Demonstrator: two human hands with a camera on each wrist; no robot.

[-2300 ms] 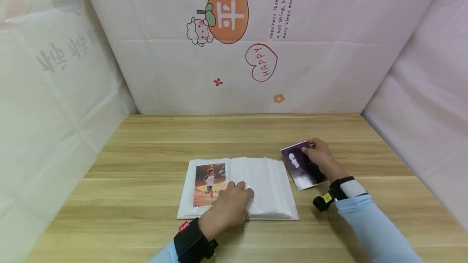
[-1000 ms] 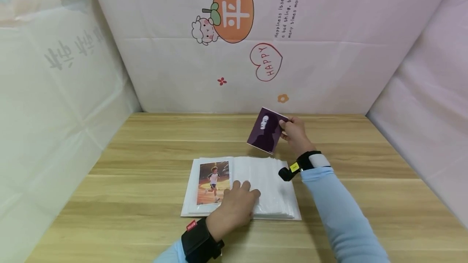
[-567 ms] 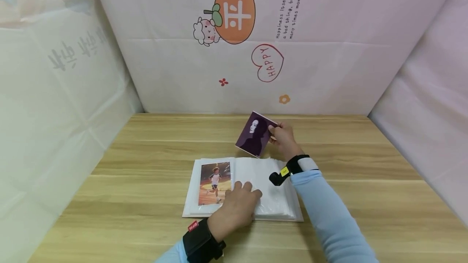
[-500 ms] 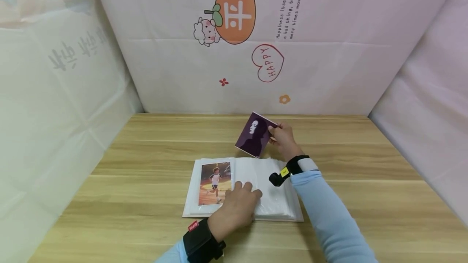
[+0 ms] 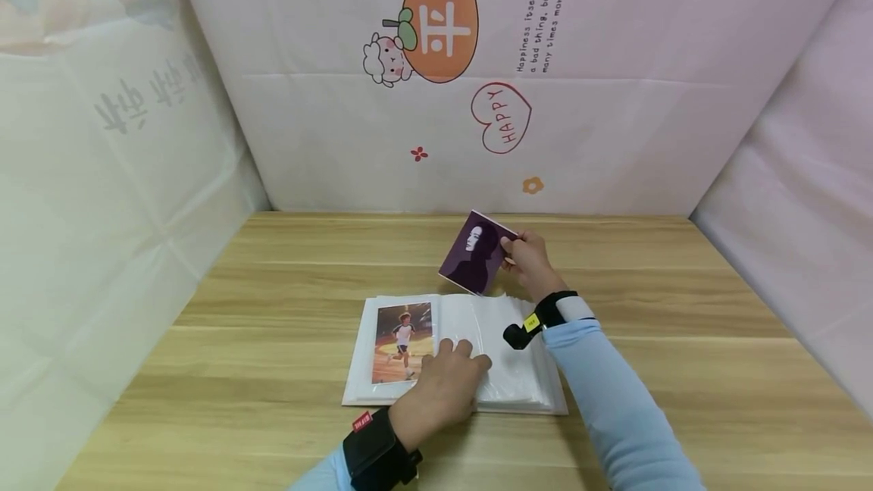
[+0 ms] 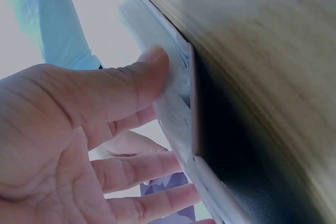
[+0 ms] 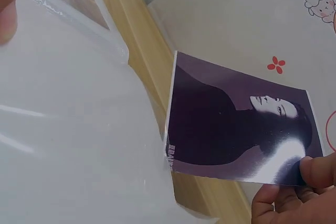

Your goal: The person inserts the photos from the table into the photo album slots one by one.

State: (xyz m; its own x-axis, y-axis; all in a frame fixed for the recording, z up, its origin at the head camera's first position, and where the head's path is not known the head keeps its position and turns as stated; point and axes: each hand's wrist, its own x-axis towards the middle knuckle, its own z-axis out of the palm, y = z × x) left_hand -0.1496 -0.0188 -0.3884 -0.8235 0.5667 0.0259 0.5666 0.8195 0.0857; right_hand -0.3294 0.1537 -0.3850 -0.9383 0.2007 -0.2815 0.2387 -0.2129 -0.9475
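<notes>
A photo album (image 5: 514, 370) with white pages and clear sleeves lies opened out on the table. Its left page shows a photo of a running child (image 5: 402, 343). My left hand (image 5: 439, 392) rests on the album near the middle, and in the left wrist view its thumb (image 6: 155, 72) touches the page edges while the other fingers reach over the pages. My right hand (image 5: 533, 262) pinches a purple portrait photo (image 5: 470, 256) by one corner. The photo is tilted, its lower edge right at the far edge of the right page in the right wrist view.
The wooden table (image 5: 259, 370) extends around the album. A white printed cloth (image 5: 307, 150) stands as a wall at the table's back, with further cloth walls at left and right.
My right hand has carried the portrait photo from the album's right side leftward to its far edge, and is nearly still over the last half second. The left hand stays on the album.
</notes>
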